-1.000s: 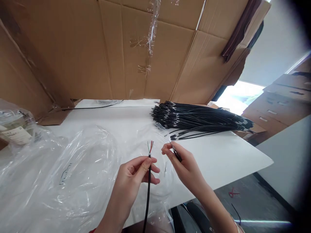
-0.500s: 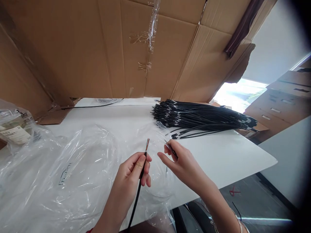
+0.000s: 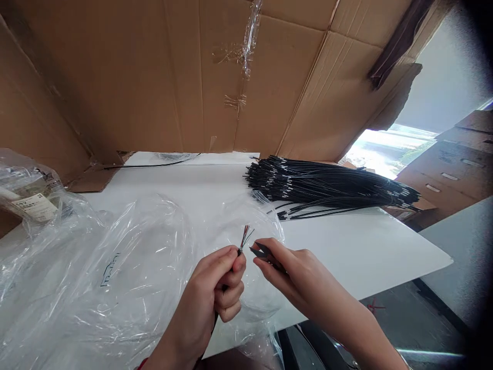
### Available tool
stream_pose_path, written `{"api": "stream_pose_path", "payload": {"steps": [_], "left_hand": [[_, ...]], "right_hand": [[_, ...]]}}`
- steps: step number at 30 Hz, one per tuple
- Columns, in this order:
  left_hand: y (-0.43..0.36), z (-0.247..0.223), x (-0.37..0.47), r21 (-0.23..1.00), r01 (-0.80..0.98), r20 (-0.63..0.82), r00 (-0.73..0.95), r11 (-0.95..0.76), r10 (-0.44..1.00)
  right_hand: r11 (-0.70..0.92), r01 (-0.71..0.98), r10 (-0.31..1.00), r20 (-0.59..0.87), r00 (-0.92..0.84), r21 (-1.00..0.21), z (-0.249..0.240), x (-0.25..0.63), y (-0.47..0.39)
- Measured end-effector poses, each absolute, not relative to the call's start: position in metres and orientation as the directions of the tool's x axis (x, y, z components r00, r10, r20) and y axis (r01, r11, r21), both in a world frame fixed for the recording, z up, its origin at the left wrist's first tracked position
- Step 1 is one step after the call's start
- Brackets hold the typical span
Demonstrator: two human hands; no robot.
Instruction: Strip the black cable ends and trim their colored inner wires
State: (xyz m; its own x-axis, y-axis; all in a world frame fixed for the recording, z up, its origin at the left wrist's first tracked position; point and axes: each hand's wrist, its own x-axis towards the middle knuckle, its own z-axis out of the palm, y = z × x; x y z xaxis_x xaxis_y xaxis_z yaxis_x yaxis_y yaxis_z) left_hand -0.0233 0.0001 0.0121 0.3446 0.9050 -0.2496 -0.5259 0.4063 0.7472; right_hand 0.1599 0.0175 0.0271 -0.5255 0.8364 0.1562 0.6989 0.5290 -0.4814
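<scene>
My left hand [image 3: 215,290] is closed around a black cable [image 3: 239,251], thumb and forefinger pinching it just below its stripped end, where thin coloured wires [image 3: 246,235] fan out above my fingertips. The rest of the cable runs down behind my palm and out of sight. My right hand [image 3: 292,275] sits just beside the left, not touching it, and grips a small dark cutting tool [image 3: 261,251] between thumb and fingers; its pointed tip aims at the wire ends and stops just short of them. Whether the blades are parted or closed I cannot tell.

Under both hands lies a crumpled clear plastic bag [image 3: 115,267], spread out to my left over the white table [image 3: 385,246]. Beyond my right hand, well apart from it, a thick bundle of black cables [image 3: 331,187] lies across the table. Further off, behind everything, stands a wall of brown cardboard [image 3: 154,77]. Far to my left, a labelled packet [image 3: 33,203] sits inside more plastic.
</scene>
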Motion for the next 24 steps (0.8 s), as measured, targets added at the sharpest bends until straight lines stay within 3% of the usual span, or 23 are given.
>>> {"api": "stream_pose_path", "payload": {"steps": [5,9,16,21,24], "left_hand": [[-0.002,0.015,-0.024,0.730,-0.550,-0.235,0.355,0.406,0.905],[-0.006,0.014,-0.023,0.776,-0.535,-0.189,0.306,0.332,0.933],[-0.009,0.010,-0.020,0.865,-0.457,-0.122,0.208,0.207,0.970],[-0.009,0.009,-0.018,0.849,-0.454,-0.182,0.229,0.270,0.956],[-0.008,0.010,-0.016,0.862,-0.425,-0.201,0.217,0.277,0.955]], "right_hand": [[0.563,0.730,0.824,0.195,-0.532,-0.387,0.024,0.158,0.011],[0.562,0.730,0.822,0.169,-0.543,-0.389,0.028,0.158,0.007],[0.465,0.581,0.872,0.234,-0.429,-0.667,0.029,0.152,0.006],[0.453,0.436,0.890,0.363,-0.277,-0.778,0.022,0.142,0.012],[0.437,0.399,0.897,0.361,-0.254,-0.806,0.023,0.138,0.015]]}}
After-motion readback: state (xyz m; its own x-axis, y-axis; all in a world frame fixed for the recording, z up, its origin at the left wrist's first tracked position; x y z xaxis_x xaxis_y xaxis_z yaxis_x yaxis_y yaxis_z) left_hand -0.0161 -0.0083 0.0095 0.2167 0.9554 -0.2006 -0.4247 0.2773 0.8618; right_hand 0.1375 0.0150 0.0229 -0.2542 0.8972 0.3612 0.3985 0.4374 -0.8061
